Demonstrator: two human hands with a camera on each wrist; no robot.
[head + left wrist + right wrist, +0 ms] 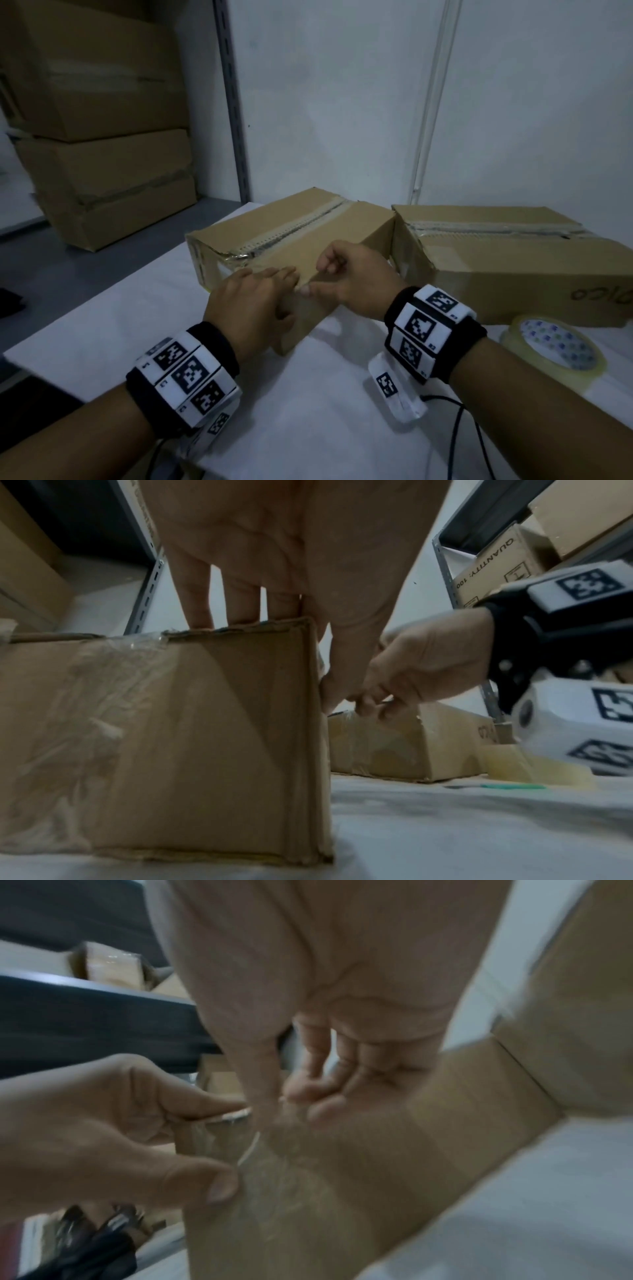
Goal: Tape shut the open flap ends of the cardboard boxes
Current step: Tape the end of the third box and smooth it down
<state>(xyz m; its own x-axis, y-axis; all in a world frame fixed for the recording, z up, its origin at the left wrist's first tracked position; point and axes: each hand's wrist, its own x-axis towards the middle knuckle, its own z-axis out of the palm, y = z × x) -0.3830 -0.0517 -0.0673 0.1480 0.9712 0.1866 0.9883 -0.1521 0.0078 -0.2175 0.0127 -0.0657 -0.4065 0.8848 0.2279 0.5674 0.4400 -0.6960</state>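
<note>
right now the near cardboard box sits on the white-covered counter, angled with one corner toward the person, and its top seam already carries a strip of clear tape. the work is at that near corner. the left hand lies with straight fingers flat on the top panel and its thumb down on the end face, where the left wrist view shows wrinkled clear tape already stuck. the right hand is curled, its thumb and fingertips pinching or pressing at the top edge beside the corner; the right wrist view shows a thin pale edge of tape on the side wall just below them, though blur hides whether they hold a loose tape end or only rub it down.

judging by this, the step in hand is smoothing the tape around the corner of this box's flap end. the next move likely calls for firm pressure along the tape edge so it bonds without lifting, with the left hand bracing the box.

a second cardboard box, also taped along its top, stands just beside it to the right, and the roll of clear tape lies on the counter near the right wrist. more boxes are stacked on the shelving at the left.
</note>
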